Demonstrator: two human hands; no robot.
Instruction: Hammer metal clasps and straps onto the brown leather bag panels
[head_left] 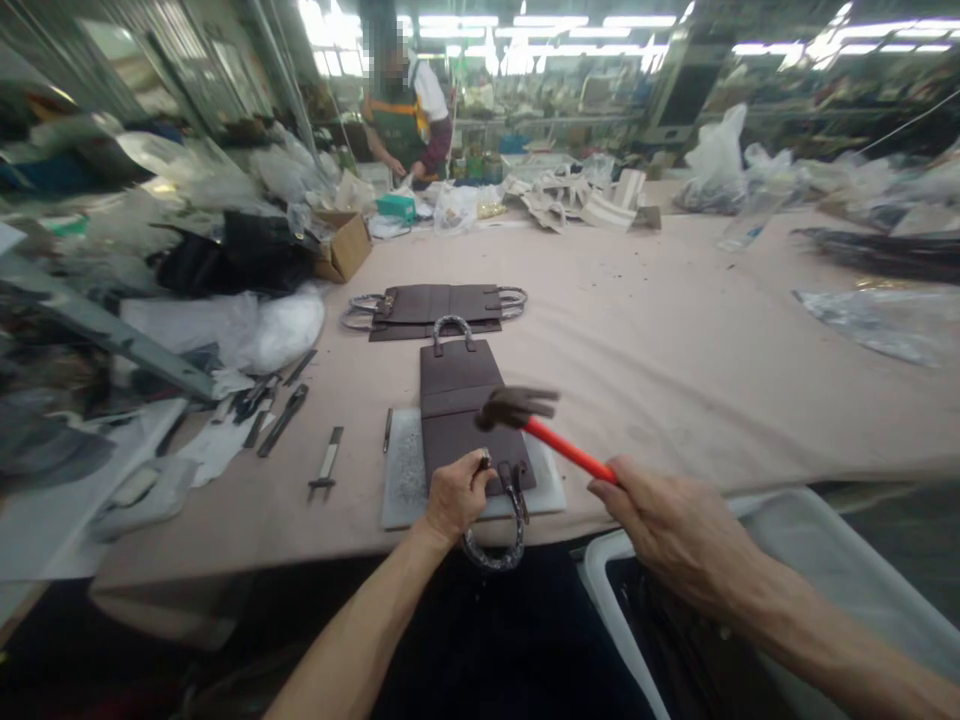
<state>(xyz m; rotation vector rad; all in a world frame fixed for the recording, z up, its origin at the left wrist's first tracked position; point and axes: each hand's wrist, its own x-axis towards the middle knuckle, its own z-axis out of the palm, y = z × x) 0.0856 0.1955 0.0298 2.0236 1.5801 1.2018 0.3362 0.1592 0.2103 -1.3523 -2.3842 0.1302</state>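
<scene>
My right hand [660, 515] grips the red handle of a hammer [574, 450], whose dark claw head is above the lower part of a dark brown leather bag panel [461, 375]. My left hand [457, 490] pinches a small dark tool with a shiny top, held upright on the panel near its lower edge; its lower end is hidden by my fingers. The panel lies over a pale slab [405, 490]. A wrapped handle loop [495, 560] hangs off the table's front edge, and another loop [452, 325] stands at the panel's far end.
More brown panels with handles [435, 305] lie behind. Hand tools [283, 420] and a forked punch [327, 465] are at the left. A cardboard box [346, 245] and plastic bags stand farther back. A white bin [825, 530] sits at the right front. Another person [409, 120] stands across the table.
</scene>
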